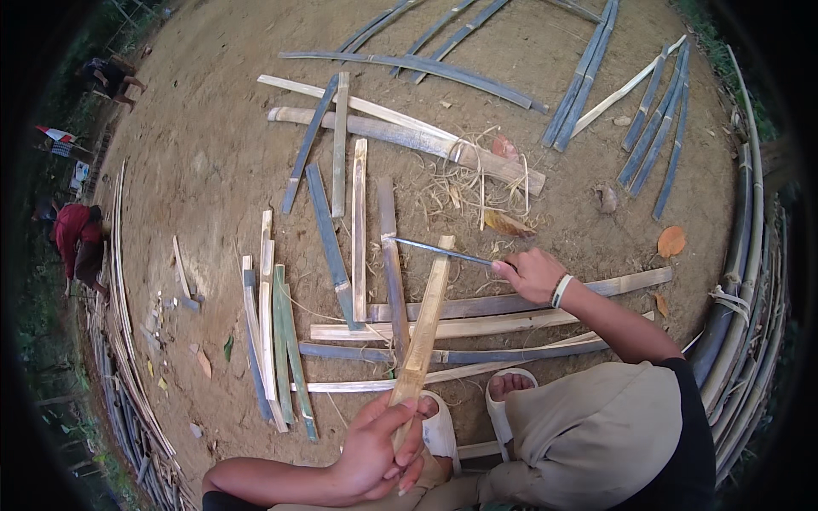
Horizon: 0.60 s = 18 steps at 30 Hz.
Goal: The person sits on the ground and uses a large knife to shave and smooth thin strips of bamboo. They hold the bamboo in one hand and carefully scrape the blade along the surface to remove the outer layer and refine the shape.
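Observation:
My left hand [375,451] is closed round the lower end of a pale split bamboo strip [424,336], which slants up and away from me. In my right hand [535,274] is a knife, gripped by its handle. Its long thin blade [467,257] points left and lies across the strip close to the far end. Whether the edge is cutting into the bamboo I cannot tell. Beneath them, more split bamboo pieces [494,325] lie crosswise in front of my feet, and others [360,230] point away from me.
Curly shavings [460,183] lie beside a thick bamboo piece [366,128]. Several dark strips [460,75] are spread at the far side. Bamboo poles [750,238] line the right edge, and more poles [128,409] the left. A person in red [75,234] bends over at the far left.

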Each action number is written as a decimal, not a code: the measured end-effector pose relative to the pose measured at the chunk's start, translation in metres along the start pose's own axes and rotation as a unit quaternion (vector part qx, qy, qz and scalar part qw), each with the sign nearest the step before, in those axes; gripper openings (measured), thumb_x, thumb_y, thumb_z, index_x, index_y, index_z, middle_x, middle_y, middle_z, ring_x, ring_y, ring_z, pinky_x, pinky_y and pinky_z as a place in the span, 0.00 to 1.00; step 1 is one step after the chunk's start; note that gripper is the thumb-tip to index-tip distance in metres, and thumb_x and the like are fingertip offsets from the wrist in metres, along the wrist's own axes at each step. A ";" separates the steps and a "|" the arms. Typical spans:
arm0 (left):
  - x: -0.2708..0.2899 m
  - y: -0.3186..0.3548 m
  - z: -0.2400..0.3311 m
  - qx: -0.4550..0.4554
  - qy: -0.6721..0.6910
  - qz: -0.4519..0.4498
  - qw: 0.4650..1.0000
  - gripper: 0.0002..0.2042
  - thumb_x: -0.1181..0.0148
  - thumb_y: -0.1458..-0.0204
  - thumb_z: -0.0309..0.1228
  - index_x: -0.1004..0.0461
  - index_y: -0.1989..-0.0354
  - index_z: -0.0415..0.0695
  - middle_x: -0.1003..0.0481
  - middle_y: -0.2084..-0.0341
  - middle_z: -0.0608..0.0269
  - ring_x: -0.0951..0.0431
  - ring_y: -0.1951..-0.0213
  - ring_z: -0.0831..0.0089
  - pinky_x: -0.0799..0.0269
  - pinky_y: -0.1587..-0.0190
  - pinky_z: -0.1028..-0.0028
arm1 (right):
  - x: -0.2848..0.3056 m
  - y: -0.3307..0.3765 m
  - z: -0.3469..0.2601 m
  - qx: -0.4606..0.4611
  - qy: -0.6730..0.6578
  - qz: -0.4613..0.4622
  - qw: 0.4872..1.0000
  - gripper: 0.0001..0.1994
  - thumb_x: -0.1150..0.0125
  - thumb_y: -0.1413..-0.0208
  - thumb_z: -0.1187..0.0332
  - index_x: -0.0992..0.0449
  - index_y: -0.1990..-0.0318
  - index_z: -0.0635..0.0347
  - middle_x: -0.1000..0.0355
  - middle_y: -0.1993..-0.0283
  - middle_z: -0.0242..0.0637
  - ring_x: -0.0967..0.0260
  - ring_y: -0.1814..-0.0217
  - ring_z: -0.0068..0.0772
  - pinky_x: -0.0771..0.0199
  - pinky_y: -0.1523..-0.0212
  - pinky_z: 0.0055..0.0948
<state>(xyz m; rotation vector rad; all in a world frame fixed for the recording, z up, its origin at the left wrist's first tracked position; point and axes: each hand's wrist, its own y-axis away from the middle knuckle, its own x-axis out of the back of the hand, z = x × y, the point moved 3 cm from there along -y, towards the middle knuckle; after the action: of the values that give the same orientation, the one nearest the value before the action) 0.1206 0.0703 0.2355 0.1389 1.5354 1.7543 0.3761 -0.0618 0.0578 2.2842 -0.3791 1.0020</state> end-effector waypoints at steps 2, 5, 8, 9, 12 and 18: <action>0.001 0.005 0.004 -0.005 0.008 0.009 1.000 0.11 0.59 0.33 0.35 0.34 0.56 0.41 0.43 0.90 0.66 0.50 0.94 0.77 0.44 0.94 0.73 | -0.002 -0.002 -0.007 0.014 0.010 0.001 1.000 0.31 0.60 0.34 0.43 0.21 0.70 0.63 0.26 0.75 0.57 0.26 0.67 0.63 0.26 0.60 0.54; 0.001 0.004 0.005 -0.003 0.008 0.015 1.000 0.11 0.59 0.33 0.34 0.34 0.57 0.40 0.43 0.91 0.66 0.50 0.94 0.77 0.44 0.94 0.73 | 0.001 0.001 0.002 0.019 0.007 -0.010 1.000 0.31 0.60 0.35 0.43 0.21 0.70 0.64 0.27 0.75 0.58 0.26 0.67 0.64 0.26 0.59 0.54; 0.001 0.005 0.006 -0.004 0.012 0.013 1.000 0.11 0.59 0.33 0.34 0.34 0.57 0.39 0.44 0.91 0.66 0.50 0.94 0.77 0.44 0.94 0.73 | 0.005 -0.009 0.023 -0.010 0.022 0.006 1.000 0.31 0.60 0.35 0.43 0.21 0.70 0.64 0.26 0.74 0.58 0.26 0.66 0.64 0.27 0.60 0.54; 0.000 0.005 0.008 -0.006 0.016 0.012 1.000 0.11 0.60 0.33 0.34 0.35 0.57 0.39 0.44 0.91 0.66 0.50 0.94 0.77 0.44 0.94 0.73 | 0.006 -0.006 0.026 -0.010 0.033 0.005 0.999 0.31 0.60 0.35 0.43 0.21 0.70 0.63 0.26 0.74 0.58 0.26 0.66 0.63 0.27 0.60 0.54; 0.005 0.005 0.005 -0.015 0.015 0.017 1.000 0.11 0.60 0.33 0.34 0.35 0.56 0.39 0.44 0.91 0.67 0.50 0.94 0.77 0.43 0.94 0.73 | 0.005 0.001 0.013 -0.001 0.033 -0.011 0.999 0.32 0.60 0.35 0.42 0.20 0.70 0.63 0.26 0.73 0.59 0.26 0.65 0.64 0.27 0.59 0.55; 0.010 0.008 0.009 -0.012 0.019 0.025 0.999 0.10 0.60 0.33 0.33 0.34 0.57 0.39 0.44 0.92 0.68 0.49 0.95 0.78 0.42 0.94 0.73 | 0.006 0.007 0.034 -0.018 0.043 0.012 0.999 0.32 0.59 0.35 0.42 0.20 0.69 0.63 0.26 0.72 0.60 0.26 0.64 0.63 0.27 0.58 0.54</action>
<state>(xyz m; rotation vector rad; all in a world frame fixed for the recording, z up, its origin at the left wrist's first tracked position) 0.1150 0.0834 0.2407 0.1318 1.5492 1.8236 0.3963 -0.0888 0.0471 2.2006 -0.3853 1.0922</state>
